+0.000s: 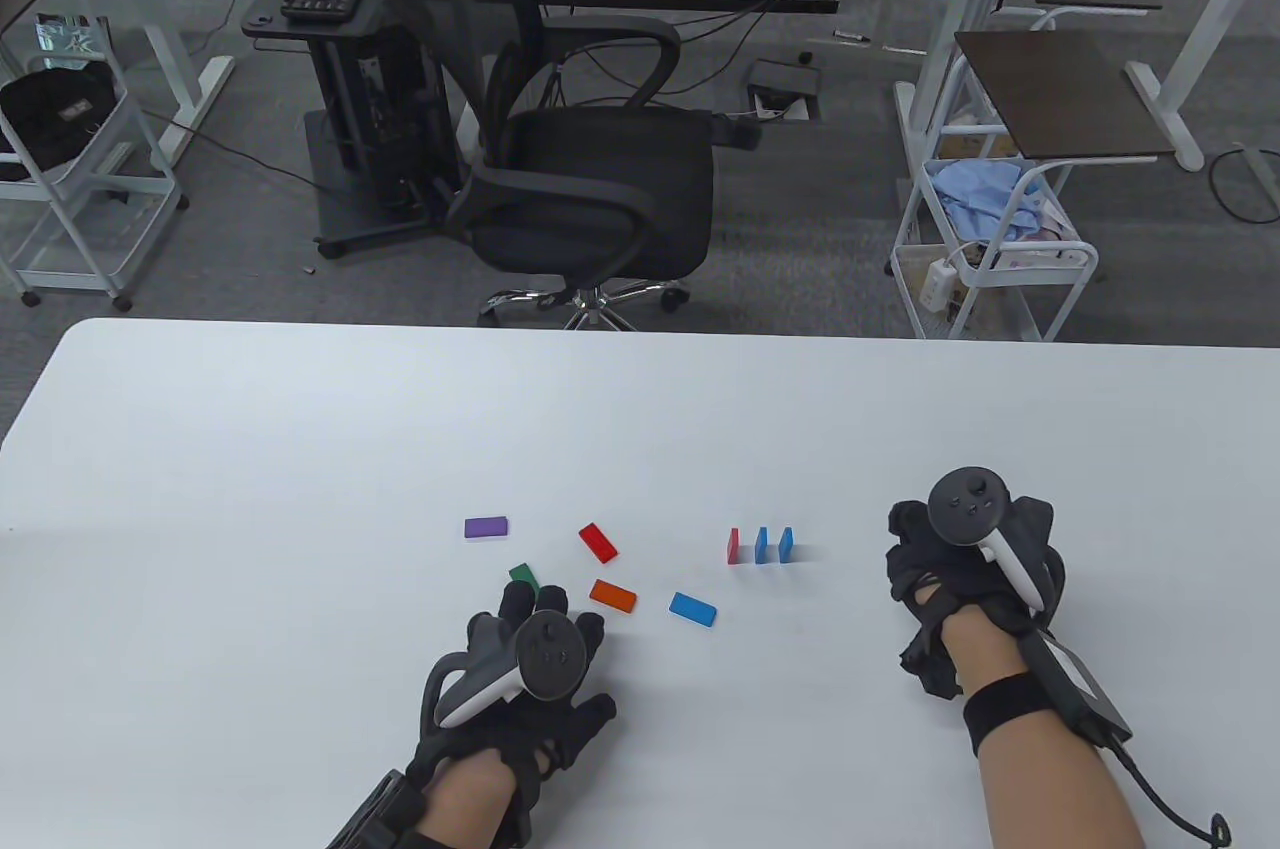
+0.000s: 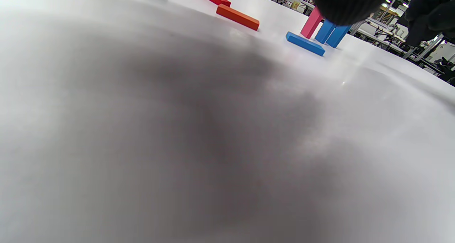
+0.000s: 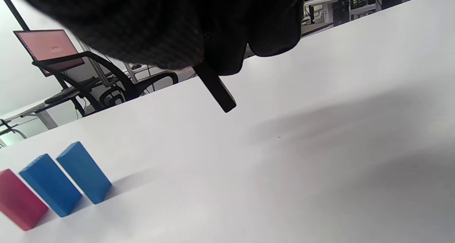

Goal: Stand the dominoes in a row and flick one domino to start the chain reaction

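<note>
Currently, three dominoes are standing in a short row on the white table (image 1: 250, 449): a pink domino (image 1: 733, 546) at the left end, then a first blue domino (image 1: 761, 545), then a second blue domino (image 1: 786, 543) at the right end. The row is running left to right, with small gaps between the pieces.

Lying flat, to the left of the row:
- purple domino (image 1: 486, 527), farthest left, long axis running left to right;
- red domino (image 1: 597, 542), long axis slanting;
- green domino (image 1: 524, 576), half hidden by the left fingertips;
- orange domino (image 1: 613, 596), just beside the left fingertips, to their right;
- flat blue domino (image 1: 692, 609), nearest the row, between the orange piece and the pink one.

Left hand (image 1: 530, 679): lying palm down with fingers reaching forward and fairly straight, gripping nothing that shows; fingertips touching or nearly touching the green piece, which of the two I cannot tell.

Right hand (image 1: 960, 579): waiting to the right of the row, apart from it, fingers curled under. In the right wrist view a thin dark strip is sticking out beneath the glove; whether it is a held piece or part of the glove I cannot tell.

Judgement: the flat pieces are all lying on the left hand's side, so that hand is better placed for the next pick, green or orange being closest. The row's open left end is facing those pieces.
</note>
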Demonstrator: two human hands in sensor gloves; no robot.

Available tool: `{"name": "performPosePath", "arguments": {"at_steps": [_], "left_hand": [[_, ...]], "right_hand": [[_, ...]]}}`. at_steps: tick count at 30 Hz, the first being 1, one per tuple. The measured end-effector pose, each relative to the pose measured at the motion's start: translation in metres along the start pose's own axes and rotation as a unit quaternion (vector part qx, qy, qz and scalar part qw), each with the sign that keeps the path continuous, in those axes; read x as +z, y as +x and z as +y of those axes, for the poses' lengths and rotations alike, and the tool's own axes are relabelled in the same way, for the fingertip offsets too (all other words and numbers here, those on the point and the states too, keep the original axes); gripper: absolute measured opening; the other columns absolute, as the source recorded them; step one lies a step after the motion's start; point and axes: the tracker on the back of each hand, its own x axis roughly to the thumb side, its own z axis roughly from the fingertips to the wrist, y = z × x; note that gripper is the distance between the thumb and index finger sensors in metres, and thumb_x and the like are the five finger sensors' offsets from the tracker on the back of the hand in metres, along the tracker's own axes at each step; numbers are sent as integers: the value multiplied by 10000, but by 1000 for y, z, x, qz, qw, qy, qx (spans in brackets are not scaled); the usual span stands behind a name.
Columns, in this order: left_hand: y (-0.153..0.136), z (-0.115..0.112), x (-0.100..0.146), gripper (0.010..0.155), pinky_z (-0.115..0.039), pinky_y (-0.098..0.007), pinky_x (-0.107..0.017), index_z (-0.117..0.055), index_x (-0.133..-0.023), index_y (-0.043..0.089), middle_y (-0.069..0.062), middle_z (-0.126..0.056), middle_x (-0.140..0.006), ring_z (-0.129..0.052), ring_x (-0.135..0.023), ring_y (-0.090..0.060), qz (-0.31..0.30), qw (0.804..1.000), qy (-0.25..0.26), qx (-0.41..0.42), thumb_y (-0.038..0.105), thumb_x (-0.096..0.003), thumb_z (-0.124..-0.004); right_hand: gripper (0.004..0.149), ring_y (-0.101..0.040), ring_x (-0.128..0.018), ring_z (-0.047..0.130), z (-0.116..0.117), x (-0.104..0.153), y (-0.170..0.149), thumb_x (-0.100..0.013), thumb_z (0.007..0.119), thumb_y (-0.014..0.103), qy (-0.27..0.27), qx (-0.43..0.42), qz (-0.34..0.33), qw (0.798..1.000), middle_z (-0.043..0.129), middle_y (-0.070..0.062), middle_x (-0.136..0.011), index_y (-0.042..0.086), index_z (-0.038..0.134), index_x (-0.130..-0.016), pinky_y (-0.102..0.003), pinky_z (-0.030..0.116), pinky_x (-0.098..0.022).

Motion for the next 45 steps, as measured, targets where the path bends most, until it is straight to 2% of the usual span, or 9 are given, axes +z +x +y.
{"name": "performPosePath", "arguments": {"at_steps": [10, 23, 45], "left_hand": [[-1, 0, 0, 786, 9, -676, -657, -230, -1080, 295, -79, 89, -1107, 190, -964, -363, 2, 1000, 2, 3, 595, -476, -633], [-2, 0, 0, 786, 8, -676, -657, -230, -1080, 296, -80, 87, -1108, 190, -964, -364, 4, 1000, 0, 3, 594, -475, -634], [-3, 0, -1, 786, 9, -676, -657, -231, -1080, 296, -79, 89, -1108, 190, -964, -363, 5, 1000, -3, 3, 596, -475, -632]], "right_hand": [[476, -428, -901, 635, 20, -13, 23, -477, 852, 233, 11, -23, -33, 999, 734, -99, -953, 241, 640, -903, -669, 327, -733], [483, -431, -899, 633, 48, -25, 31, -481, 848, 235, 42, -41, -41, 997, 733, -102, -951, 240, 624, -909, -670, 326, -731], [489, -438, -895, 632, 66, -31, 34, -484, 850, 245, 62, -48, -38, 996, 735, -109, -948, 236, 617, -913, -674, 324, -728]]}}
